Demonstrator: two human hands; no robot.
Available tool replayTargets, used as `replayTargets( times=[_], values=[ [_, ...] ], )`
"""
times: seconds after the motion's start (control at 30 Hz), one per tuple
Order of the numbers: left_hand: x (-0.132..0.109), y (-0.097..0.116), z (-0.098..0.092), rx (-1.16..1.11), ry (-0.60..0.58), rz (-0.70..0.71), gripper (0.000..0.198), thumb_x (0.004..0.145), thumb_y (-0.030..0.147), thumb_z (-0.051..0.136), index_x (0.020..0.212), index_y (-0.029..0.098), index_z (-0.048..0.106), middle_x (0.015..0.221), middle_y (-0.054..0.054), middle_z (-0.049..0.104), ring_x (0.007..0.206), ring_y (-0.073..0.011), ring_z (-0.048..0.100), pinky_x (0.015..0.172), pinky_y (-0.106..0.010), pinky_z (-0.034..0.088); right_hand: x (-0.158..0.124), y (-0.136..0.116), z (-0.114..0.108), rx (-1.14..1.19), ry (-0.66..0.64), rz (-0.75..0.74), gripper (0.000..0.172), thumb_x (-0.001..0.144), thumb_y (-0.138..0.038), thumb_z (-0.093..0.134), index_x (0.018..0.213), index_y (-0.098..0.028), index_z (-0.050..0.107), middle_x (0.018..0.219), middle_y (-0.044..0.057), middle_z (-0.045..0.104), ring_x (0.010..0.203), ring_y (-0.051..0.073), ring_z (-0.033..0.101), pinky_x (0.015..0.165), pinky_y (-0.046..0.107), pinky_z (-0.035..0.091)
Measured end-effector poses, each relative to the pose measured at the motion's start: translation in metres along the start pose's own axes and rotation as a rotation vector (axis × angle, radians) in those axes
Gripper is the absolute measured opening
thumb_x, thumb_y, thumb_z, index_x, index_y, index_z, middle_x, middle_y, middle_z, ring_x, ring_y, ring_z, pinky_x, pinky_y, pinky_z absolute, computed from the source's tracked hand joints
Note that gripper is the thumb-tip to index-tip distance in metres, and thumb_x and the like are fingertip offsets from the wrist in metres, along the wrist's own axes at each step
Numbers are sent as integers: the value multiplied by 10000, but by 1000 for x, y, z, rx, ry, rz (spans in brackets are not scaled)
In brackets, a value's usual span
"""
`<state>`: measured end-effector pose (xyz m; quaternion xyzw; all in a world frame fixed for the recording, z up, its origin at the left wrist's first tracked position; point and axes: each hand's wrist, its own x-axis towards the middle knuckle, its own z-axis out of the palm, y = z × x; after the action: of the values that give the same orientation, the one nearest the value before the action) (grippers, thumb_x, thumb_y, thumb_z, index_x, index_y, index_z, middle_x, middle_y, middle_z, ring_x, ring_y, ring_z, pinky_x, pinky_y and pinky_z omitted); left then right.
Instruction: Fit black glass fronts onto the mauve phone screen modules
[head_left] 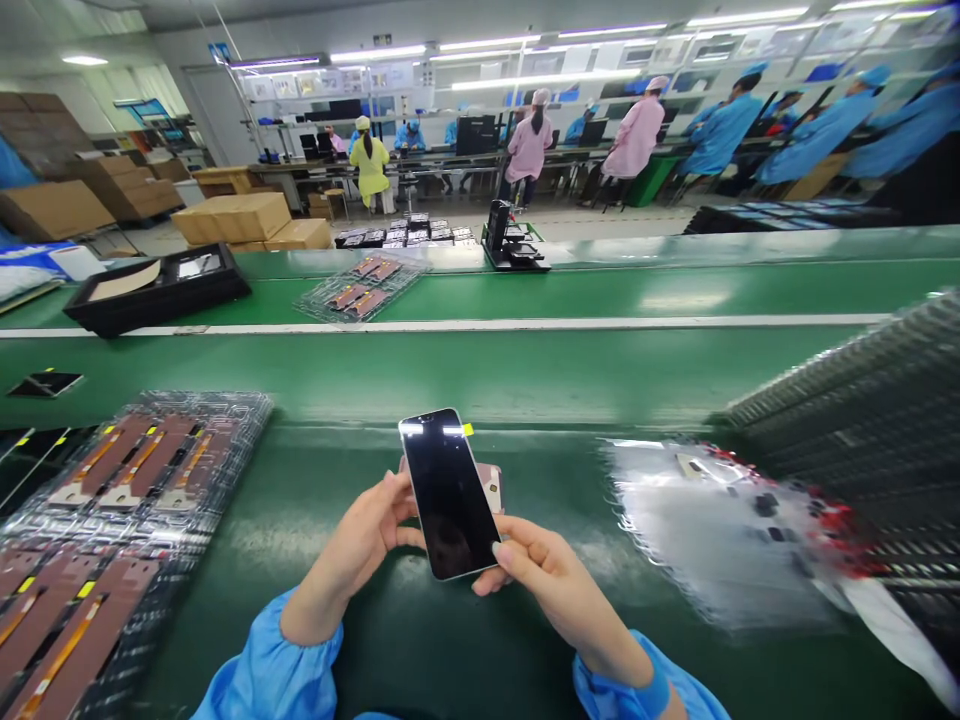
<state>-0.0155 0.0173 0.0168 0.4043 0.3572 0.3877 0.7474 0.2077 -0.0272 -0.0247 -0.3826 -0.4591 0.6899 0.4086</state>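
A black phone screen (454,500) with a pale rim is held tilted over the green bench, a yellow tab at its top right corner. Fingers of my left hand (379,520) grip its left edge. My right hand (536,565) pinches its lower right corner, thumb on the front. Behind the screen, partly hidden, shows a brownish part (491,485) with a pale piece; whether it is joined to the screen I cannot tell. To the left lies a clear plastic tray (251,410) with several brown phone screen backs (142,465) carrying orange flex cables.
At right are a blurred clear bag (697,530) with small parts and a stack of trays (862,430). Across the white strip (525,325) stand a black bin (165,290), another clear tray (364,285) and a black fixture (514,240). Co-workers (532,145) work farther back.
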Motion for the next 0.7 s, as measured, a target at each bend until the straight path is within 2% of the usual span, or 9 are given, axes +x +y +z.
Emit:
replayTargets(
  times=[0.1, 0.17, 0.27, 0.5, 0.7],
  values=[
    [-5, -12, 1, 205, -87, -61, 379, 880, 472, 608, 1023, 152, 752, 936, -106, 721, 796, -189, 654, 634, -264, 533, -1, 0, -3, 2, 74, -44, 430, 902, -493, 617, 1173, -160, 646, 796, 80, 774, 744, 232, 746, 753, 366, 551],
    [-8, -20, 2, 340, -75, -77, 281, 822, 419, 693, 828, 144, 749, 780, -46, 682, 631, -128, 606, 608, -247, 481, -1, 2, -5, -9, 110, -63, 432, 910, -491, 606, 1185, -159, 632, 785, 74, 775, 756, 239, 746, 786, 389, 546],
    [-9, -29, 5, 429, -5, -57, 302, 793, 403, 713, 645, 148, 647, 662, 8, 611, 536, -95, 554, 588, -243, 416, -2, 4, -6, -53, 141, -78, 434, 926, -485, 585, 1210, -159, 616, 777, 76, 778, 750, 241, 741, 826, 414, 529],
    [-9, -31, 16, 441, 67, 16, 339, 811, 456, 665, 645, 178, 563, 613, 37, 538, 569, -116, 536, 618, -253, 404, -2, 6, -6, -92, 171, -103, 430, 936, -486, 574, 1217, -165, 623, 784, 72, 784, 751, 240, 741, 874, 417, 505],
    [-11, -28, 18, 473, 77, 15, 373, 821, 495, 640, 626, 187, 557, 580, 22, 563, 591, -139, 546, 641, -268, 390, 0, 2, 1, 55, 205, -102, 410, 897, -531, 611, 1099, -186, 703, 950, 76, 776, 705, 221, 747, 750, 355, 541]
  ],
)
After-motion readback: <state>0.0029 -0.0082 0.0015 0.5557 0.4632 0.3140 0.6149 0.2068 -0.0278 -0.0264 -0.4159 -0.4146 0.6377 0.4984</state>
